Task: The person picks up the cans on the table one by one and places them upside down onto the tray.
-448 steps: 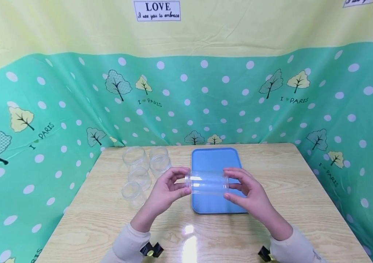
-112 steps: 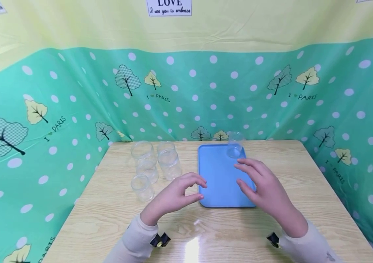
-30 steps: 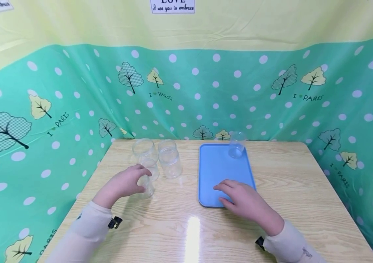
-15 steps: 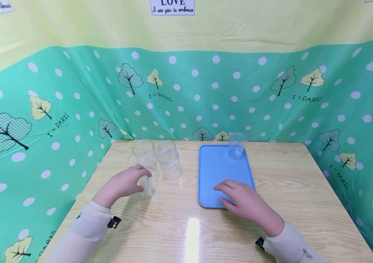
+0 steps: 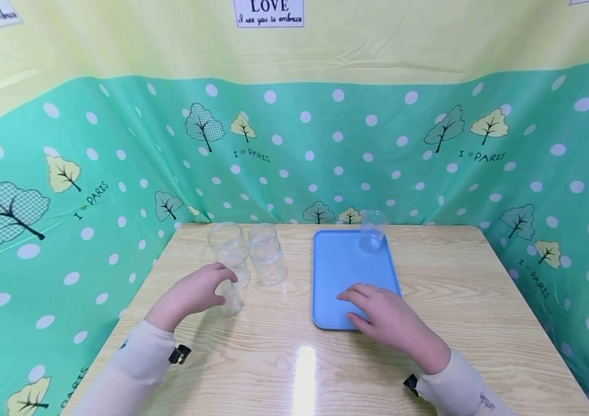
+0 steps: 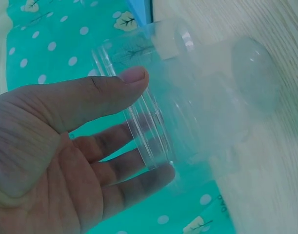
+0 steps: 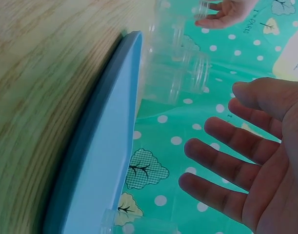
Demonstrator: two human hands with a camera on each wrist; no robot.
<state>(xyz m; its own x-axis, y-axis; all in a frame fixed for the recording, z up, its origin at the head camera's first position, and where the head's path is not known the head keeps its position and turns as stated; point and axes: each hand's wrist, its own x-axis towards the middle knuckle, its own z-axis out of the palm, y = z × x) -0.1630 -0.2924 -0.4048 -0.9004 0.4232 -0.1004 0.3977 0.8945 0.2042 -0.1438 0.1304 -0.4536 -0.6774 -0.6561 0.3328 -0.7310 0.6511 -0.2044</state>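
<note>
My left hand grips a clear jar at the front of a group on the table's left side. In the left wrist view, the thumb and fingers of the hand go round the ridged neck of this see-through jar, which stands upright. My right hand hovers over the near right part of a blue tray, fingers loosely bent and holding nothing. Its palm and spread fingers show in the right wrist view, where the hand is apart from the tray.
Several more clear jars stand close behind the gripped one, among them a wide jar and a narrower jar. Another clear jar is upright in the tray's far right corner. A patterned curtain encloses the wooden table.
The jar that both hands held level over the tray now stands in its far right corner. My left hand has moved left onto the front jar; during the last second both hands stay still.
</note>
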